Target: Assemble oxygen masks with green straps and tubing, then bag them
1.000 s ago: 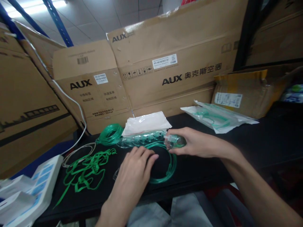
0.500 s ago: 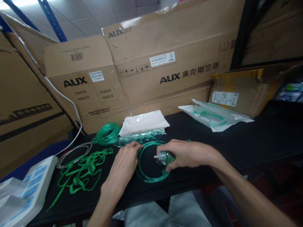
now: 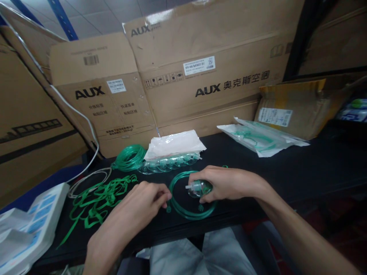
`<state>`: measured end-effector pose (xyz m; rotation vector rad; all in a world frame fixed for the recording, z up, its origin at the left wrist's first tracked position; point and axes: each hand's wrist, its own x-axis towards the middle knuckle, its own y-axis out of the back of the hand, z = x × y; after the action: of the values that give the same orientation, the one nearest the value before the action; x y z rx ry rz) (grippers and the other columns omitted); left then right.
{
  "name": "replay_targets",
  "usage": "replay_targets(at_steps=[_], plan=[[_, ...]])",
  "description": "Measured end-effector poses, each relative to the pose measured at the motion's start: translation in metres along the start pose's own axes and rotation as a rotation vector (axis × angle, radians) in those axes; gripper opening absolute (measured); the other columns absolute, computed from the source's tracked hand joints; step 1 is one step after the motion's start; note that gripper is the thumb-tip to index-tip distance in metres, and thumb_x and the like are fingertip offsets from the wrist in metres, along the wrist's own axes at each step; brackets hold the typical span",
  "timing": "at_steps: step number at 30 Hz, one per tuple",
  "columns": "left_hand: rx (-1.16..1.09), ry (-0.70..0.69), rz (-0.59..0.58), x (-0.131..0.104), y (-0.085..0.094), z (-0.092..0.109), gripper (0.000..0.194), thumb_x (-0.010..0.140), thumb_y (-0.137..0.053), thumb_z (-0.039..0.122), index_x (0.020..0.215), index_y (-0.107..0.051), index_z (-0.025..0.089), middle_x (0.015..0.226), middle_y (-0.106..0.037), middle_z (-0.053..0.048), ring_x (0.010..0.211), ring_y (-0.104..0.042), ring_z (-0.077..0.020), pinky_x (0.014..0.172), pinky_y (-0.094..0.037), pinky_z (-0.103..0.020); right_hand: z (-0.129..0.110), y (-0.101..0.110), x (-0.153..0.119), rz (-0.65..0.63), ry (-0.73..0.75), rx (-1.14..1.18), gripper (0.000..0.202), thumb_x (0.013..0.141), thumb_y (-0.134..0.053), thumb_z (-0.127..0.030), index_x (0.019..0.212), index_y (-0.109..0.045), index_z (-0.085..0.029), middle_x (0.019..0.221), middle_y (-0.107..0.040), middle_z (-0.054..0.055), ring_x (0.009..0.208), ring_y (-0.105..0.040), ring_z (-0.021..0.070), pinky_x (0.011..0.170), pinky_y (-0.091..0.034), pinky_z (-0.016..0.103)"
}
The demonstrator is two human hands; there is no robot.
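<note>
A coil of green tubing (image 3: 191, 216) lies on the black table in front of me. My right hand (image 3: 218, 185) grips a small clear mask (image 3: 197, 188) over the coil's right side, its white nozzle pointing left. At the coil's left edge, the fingers of my left hand (image 3: 156, 196) are pinched round a tube end with a green connector (image 3: 169, 208) hanging below them. Another green connector (image 3: 201, 207) shows under my right hand.
Behind the coil are a row of clear masks (image 3: 172, 163) and white bags (image 3: 176, 144). Coiled tubing (image 3: 130, 157) and tangled green straps (image 3: 106, 193) lie left, beside a white device (image 3: 37, 225). A filled bag (image 3: 259, 139) lies right. Cardboard boxes (image 3: 215, 49) stand behind.
My left hand has moved from the coil's upper left down towards me, and a green connector now shows below its fingers. My right hand still holds the mask in nearly the same place.
</note>
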<state>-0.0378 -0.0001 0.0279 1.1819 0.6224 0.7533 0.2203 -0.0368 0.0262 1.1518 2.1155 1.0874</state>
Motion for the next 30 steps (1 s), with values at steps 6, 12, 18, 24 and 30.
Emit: replay_targets(at_steps=[6,12,18,24,30], plan=[[-0.043,-0.201,0.173,0.016,-0.011,0.012,0.019,0.100,-0.054,0.029,0.113,-0.068,0.029,0.120,-0.065,0.001,0.115,-0.060,-0.0184,0.102,-0.042,-0.030,0.008,0.014,-0.012,0.223,0.018,0.005,0.027,0.080,-0.077,-0.032,0.101,-0.068,-0.018,0.089,-0.069,0.000,0.079,-0.061,0.0167,0.068,-0.040,0.024],[0.028,-0.094,0.102,0.035,-0.026,0.004,0.022,0.097,-0.055,0.023,0.112,-0.070,0.022,0.122,-0.062,-0.005,0.109,-0.062,-0.0225,0.099,-0.045,-0.035,0.011,0.024,-0.019,0.313,-0.008,-0.003,0.024,0.086,-0.072,-0.040,0.093,-0.066,-0.018,0.080,-0.067,-0.001,0.073,-0.059,0.0164,0.067,-0.038,0.025],[0.086,0.124,0.035,0.015,-0.010,0.007,0.020,0.097,-0.057,0.035,0.095,-0.075,0.027,0.097,-0.071,-0.003,0.093,-0.067,-0.0234,0.079,-0.045,-0.033,0.015,0.022,-0.019,0.321,-0.079,-0.059,0.039,0.085,-0.073,-0.046,0.113,-0.060,-0.022,0.088,-0.066,0.000,0.081,-0.061,0.0196,0.069,-0.040,0.025],[0.186,0.129,0.064,0.009,-0.008,0.029,0.022,0.098,-0.057,0.038,0.092,-0.073,0.025,0.091,-0.071,-0.003,0.085,-0.068,-0.0239,0.074,-0.046,-0.034,0.018,0.017,-0.015,0.313,-0.131,-0.056,0.054,0.082,-0.073,-0.057,0.117,-0.052,-0.022,0.087,-0.066,0.001,0.075,-0.059,0.0192,0.065,-0.040,0.025],[0.021,-0.442,0.136,0.029,-0.041,0.036,0.024,0.102,-0.052,0.029,0.123,-0.063,0.030,0.128,-0.060,-0.001,0.119,-0.056,-0.0201,0.103,-0.045,-0.035,0.020,0.018,-0.012,0.337,-0.140,-0.059,0.052,0.079,-0.072,-0.062,0.110,-0.065,-0.020,0.083,-0.068,0.003,0.070,-0.061,0.0189,0.063,-0.040,0.025]])
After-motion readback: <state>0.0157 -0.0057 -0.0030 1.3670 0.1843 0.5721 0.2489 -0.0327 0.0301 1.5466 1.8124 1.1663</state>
